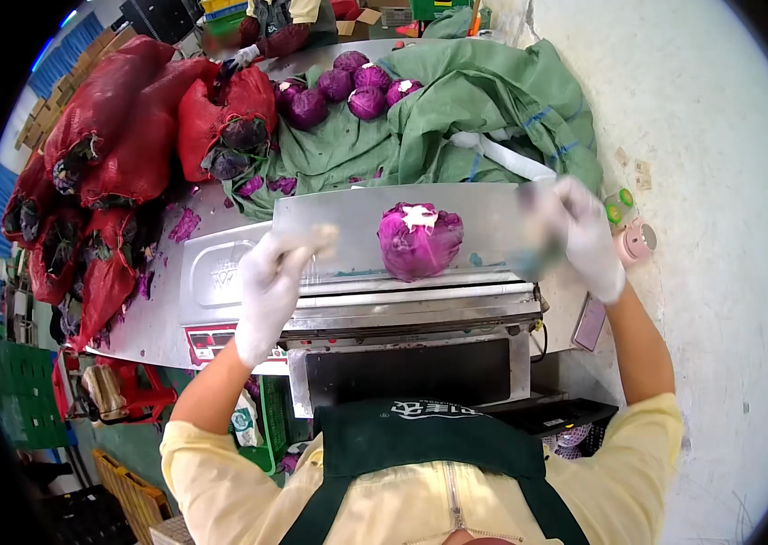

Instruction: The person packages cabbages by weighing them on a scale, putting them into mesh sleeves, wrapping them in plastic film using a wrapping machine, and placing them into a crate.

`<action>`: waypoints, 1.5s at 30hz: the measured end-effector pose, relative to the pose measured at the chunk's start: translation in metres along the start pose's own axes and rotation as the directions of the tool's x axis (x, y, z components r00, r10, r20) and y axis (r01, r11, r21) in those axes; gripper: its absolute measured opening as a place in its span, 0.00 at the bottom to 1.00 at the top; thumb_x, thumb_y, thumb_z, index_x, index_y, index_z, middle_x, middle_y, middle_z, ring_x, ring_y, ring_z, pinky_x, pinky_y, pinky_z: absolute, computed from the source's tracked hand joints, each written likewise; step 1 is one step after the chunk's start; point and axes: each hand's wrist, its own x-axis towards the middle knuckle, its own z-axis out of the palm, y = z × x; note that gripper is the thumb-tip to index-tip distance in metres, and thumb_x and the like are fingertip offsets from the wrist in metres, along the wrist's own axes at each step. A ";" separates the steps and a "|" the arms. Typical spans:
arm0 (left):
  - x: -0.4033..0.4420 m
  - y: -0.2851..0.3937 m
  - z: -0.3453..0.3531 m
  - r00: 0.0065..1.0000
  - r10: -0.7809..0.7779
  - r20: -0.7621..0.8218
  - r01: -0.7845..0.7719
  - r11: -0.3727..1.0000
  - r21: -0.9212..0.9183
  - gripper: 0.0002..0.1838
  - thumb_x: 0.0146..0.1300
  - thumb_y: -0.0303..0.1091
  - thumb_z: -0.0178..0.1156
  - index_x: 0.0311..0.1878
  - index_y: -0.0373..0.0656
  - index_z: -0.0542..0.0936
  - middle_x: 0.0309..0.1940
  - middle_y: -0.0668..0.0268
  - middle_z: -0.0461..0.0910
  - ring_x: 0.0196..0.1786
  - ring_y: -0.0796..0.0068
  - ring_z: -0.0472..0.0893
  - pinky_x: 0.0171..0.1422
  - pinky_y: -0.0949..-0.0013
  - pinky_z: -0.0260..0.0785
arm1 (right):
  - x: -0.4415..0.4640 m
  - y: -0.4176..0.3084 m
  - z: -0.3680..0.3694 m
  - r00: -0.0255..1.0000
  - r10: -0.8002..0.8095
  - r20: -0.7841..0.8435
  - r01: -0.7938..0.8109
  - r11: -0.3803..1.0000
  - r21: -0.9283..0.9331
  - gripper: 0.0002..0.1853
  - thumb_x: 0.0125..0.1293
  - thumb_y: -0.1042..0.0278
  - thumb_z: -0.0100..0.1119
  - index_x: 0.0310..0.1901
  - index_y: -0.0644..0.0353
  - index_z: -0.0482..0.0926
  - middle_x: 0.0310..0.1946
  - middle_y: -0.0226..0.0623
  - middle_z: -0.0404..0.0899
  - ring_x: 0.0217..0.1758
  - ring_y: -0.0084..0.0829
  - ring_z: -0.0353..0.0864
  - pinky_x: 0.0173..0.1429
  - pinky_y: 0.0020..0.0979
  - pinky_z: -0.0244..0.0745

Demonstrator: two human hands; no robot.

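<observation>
A red cabbage (420, 243) with a white cut stem end facing up sits on the metal plate (347, 211) of a wrapping machine, between my hands. To its left, my left hand (273, 286) in a white glove is raised with thumb and fingers pinched together. Faint clear streaks hang below those fingertips, too thin to name. Across on the right, my gloved right hand (585, 238) is closed with the fingers curled inward. Its fingertips are smeared, and what they hold cannot be made out. Neither hand touches the cabbage.
Several red cabbages (367, 102) lie on green cloth (456, 82) behind the machine. Red mesh sacks (120, 118) are piled at left. A phone (589, 323) and a pink container (636, 242) lie at right, beside the white wall (720, 272). Another person (284, 27) stands across the table.
</observation>
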 end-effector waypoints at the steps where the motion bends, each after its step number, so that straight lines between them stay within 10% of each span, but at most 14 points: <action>1: 0.023 0.003 0.010 0.992 0.075 0.105 -0.097 0.971 0.218 0.27 0.59 0.31 0.65 0.62 0.38 0.71 0.58 0.48 0.73 0.61 0.58 0.75 0.65 0.65 0.68 | 0.017 0.018 0.003 0.997 -0.070 -0.034 0.064 0.988 -0.140 0.08 0.58 0.79 0.57 0.40 0.62 0.76 0.37 0.36 0.79 0.34 0.27 0.77 0.38 0.28 0.73; 3: 0.040 -0.009 0.025 0.941 0.076 0.330 -0.253 0.806 0.536 0.48 0.45 0.43 0.75 0.69 0.40 0.63 0.69 0.40 0.57 0.71 0.47 0.61 0.73 0.58 0.56 | 0.029 0.056 0.021 0.972 0.232 0.038 -0.235 0.951 0.201 0.13 0.62 0.77 0.55 0.49 0.62 0.77 0.45 0.37 0.80 0.41 0.27 0.78 0.42 0.29 0.75; 5: 0.053 -0.061 0.033 0.849 -0.021 0.529 -0.390 0.652 0.651 0.68 0.28 0.54 0.80 0.75 0.44 0.53 0.73 0.36 0.42 0.75 0.38 0.51 0.77 0.56 0.49 | 0.041 0.097 0.043 0.968 0.078 0.237 -0.043 0.988 -0.150 0.19 0.64 0.75 0.56 0.58 0.61 0.72 0.52 0.42 0.77 0.51 0.30 0.79 0.52 0.31 0.75; 6: 0.055 -0.062 0.043 0.831 -0.092 0.548 -0.409 0.567 0.715 0.67 0.28 0.53 0.81 0.74 0.45 0.55 0.74 0.41 0.45 0.75 0.42 0.53 0.76 0.58 0.52 | 0.042 0.119 0.057 0.851 -0.210 0.482 0.519 0.472 -0.712 0.27 0.62 0.74 0.59 0.64 0.60 0.68 0.57 0.46 0.74 0.57 0.33 0.78 0.57 0.33 0.75; 8: 0.070 -0.081 0.055 0.889 -0.110 0.446 -0.154 0.843 0.515 0.64 0.30 0.50 0.81 0.73 0.45 0.57 0.73 0.46 0.51 0.73 0.47 0.58 0.75 0.59 0.56 | 0.034 0.137 0.079 0.905 -0.287 0.315 0.364 0.905 -0.222 0.39 0.59 0.69 0.65 0.70 0.60 0.57 0.65 0.50 0.66 0.66 0.39 0.71 0.67 0.35 0.68; 12: 0.085 -0.087 0.062 0.866 -0.418 0.273 0.456 0.885 -0.093 0.40 0.53 0.39 0.72 0.68 0.42 0.64 0.60 0.59 0.72 0.61 0.69 0.72 0.68 0.67 0.65 | 0.033 0.110 0.058 0.917 0.059 0.394 -0.058 0.998 -0.014 0.47 0.55 0.65 0.70 0.72 0.61 0.51 0.67 0.48 0.63 0.69 0.40 0.66 0.72 0.34 0.61; 14: 0.069 -0.044 0.070 0.754 -0.575 0.317 0.587 0.807 0.066 0.34 0.63 0.43 0.63 0.67 0.38 0.63 0.58 0.58 0.73 0.60 0.70 0.73 0.65 0.66 0.67 | 0.006 0.085 0.052 0.751 0.206 0.627 -0.355 0.927 0.121 0.43 0.59 0.64 0.67 0.71 0.64 0.52 0.65 0.44 0.67 0.68 0.38 0.68 0.71 0.32 0.62; 18: 0.019 0.004 0.097 0.071 -0.825 0.561 0.989 0.130 0.067 0.43 0.66 0.74 0.30 0.74 0.52 0.57 0.69 0.58 0.65 0.68 0.62 0.69 0.64 0.51 0.69 | -0.084 0.059 0.062 0.310 0.268 0.912 -0.951 0.088 0.297 0.27 0.64 0.58 0.62 0.61 0.59 0.70 0.54 0.38 0.78 0.52 0.28 0.79 0.57 0.30 0.74; 20: -0.023 -0.024 0.111 0.015 -0.753 0.658 1.000 0.007 -0.015 0.44 0.66 0.73 0.28 0.73 0.50 0.57 0.70 0.58 0.63 0.67 0.55 0.70 0.70 0.49 0.63 | -0.129 0.058 0.075 0.308 0.213 0.927 -0.942 -0.067 0.328 0.27 0.67 0.53 0.59 0.62 0.59 0.69 0.57 0.40 0.76 0.55 0.31 0.78 0.63 0.36 0.71; 24: -0.061 -0.066 0.128 -0.019 -0.726 0.687 0.972 -0.174 -0.157 0.42 0.68 0.71 0.27 0.72 0.47 0.59 0.67 0.56 0.67 0.67 0.56 0.70 0.70 0.53 0.64 | -0.173 0.082 0.086 0.268 0.335 0.903 -0.926 -0.168 0.337 0.31 0.67 0.49 0.58 0.64 0.62 0.65 0.61 0.44 0.72 0.62 0.32 0.74 0.70 0.33 0.65; 30: -0.128 -0.038 0.066 0.613 -0.692 0.381 0.517 0.716 0.469 0.22 0.71 0.40 0.54 0.62 0.36 0.72 0.47 0.61 0.81 0.49 0.71 0.80 0.58 0.70 0.70 | -0.212 0.071 0.081 0.449 0.153 0.880 -0.747 -0.476 0.464 0.38 0.70 0.41 0.49 0.68 0.66 0.59 0.66 0.48 0.65 0.68 0.35 0.67 0.73 0.31 0.59; 36: -0.156 -0.013 0.088 0.848 -0.530 -0.021 0.524 0.831 0.189 0.15 0.74 0.40 0.50 0.42 0.37 0.77 0.32 0.67 0.79 0.35 0.78 0.77 0.43 0.73 0.70 | -0.271 0.041 0.106 0.776 0.612 0.152 -0.602 0.647 0.468 0.17 0.72 0.54 0.54 0.48 0.62 0.77 0.42 0.37 0.81 0.47 0.25 0.80 0.56 0.29 0.74; 42: -0.149 -0.021 0.088 0.408 -0.907 -0.102 0.687 0.379 -0.620 0.14 0.74 0.46 0.46 0.34 0.51 0.72 0.19 0.79 0.66 0.19 0.87 0.63 0.21 0.79 0.51 | -0.251 0.031 0.082 0.500 0.862 0.081 -0.553 0.246 0.796 0.17 0.74 0.59 0.46 0.33 0.63 0.76 0.14 0.28 0.67 0.15 0.18 0.60 0.20 0.22 0.55; 45: -0.197 -0.022 0.078 0.246 -0.965 -0.089 0.887 0.261 -0.381 0.13 0.67 0.40 0.54 0.25 0.51 0.73 0.13 0.79 0.61 0.13 0.84 0.58 0.16 0.75 0.44 | -0.300 0.063 0.089 0.280 0.938 0.202 -0.652 0.031 0.757 0.18 0.74 0.59 0.45 0.32 0.63 0.75 0.13 0.27 0.64 0.13 0.19 0.57 0.19 0.24 0.53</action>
